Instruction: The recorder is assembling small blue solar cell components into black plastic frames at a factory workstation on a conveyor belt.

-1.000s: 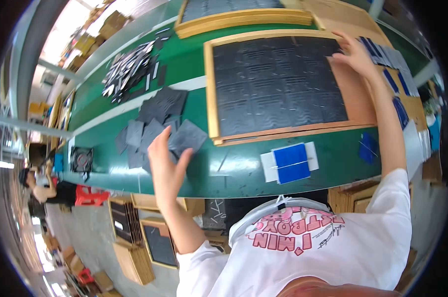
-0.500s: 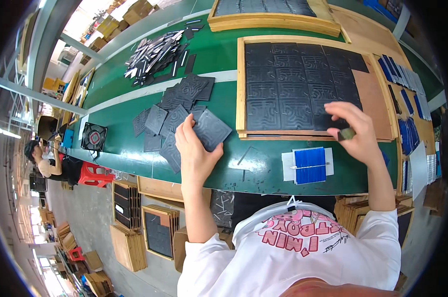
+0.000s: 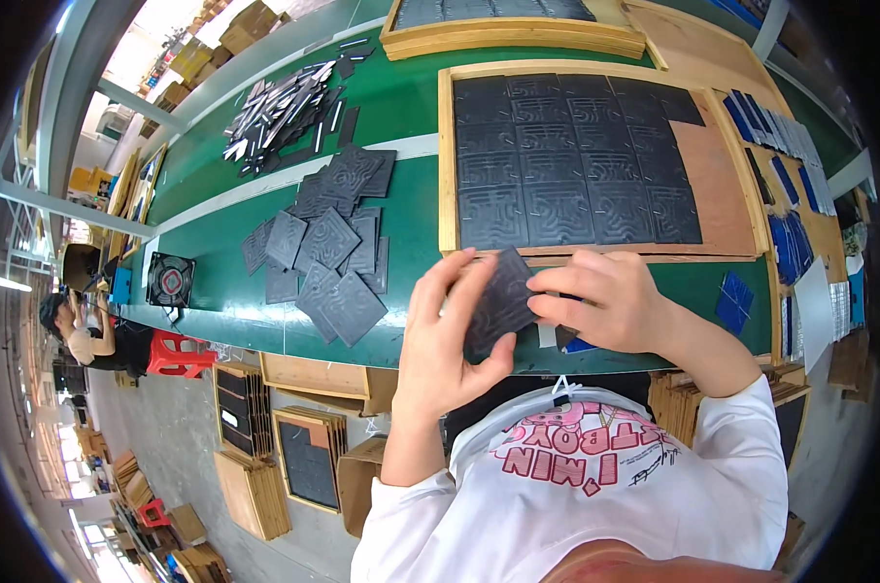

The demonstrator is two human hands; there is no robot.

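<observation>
My left hand [image 3: 445,335] grips a black square sheet [image 3: 503,296] with a grooved relief, tilted up above the table's near edge. My right hand [image 3: 600,299] is closed, its fingertips at that sheet's right edge. A small dark piece [image 3: 563,337] shows below its fingers, mostly hidden by the hand. Just beyond both hands lies a wooden-framed board [image 3: 448,165] with rows of similar black squares [image 3: 557,155] laid in it. Bare brown board shows along its right side. To the left is a loose pile of black squares [image 3: 328,238].
Black and white strips [image 3: 280,112] are heaped at the far left of the green table [image 3: 226,248]. A small fan [image 3: 171,280] stands left. Blue pieces [image 3: 734,301] lie at the right. Another framed board [image 3: 508,44] is at the back. A person [image 3: 95,335] sits far left.
My left hand has brought the black square from beside the pile rightward and nearer to me. My right hand has come left and nearer from the framed board to meet it. The view has shifted slightly.
</observation>
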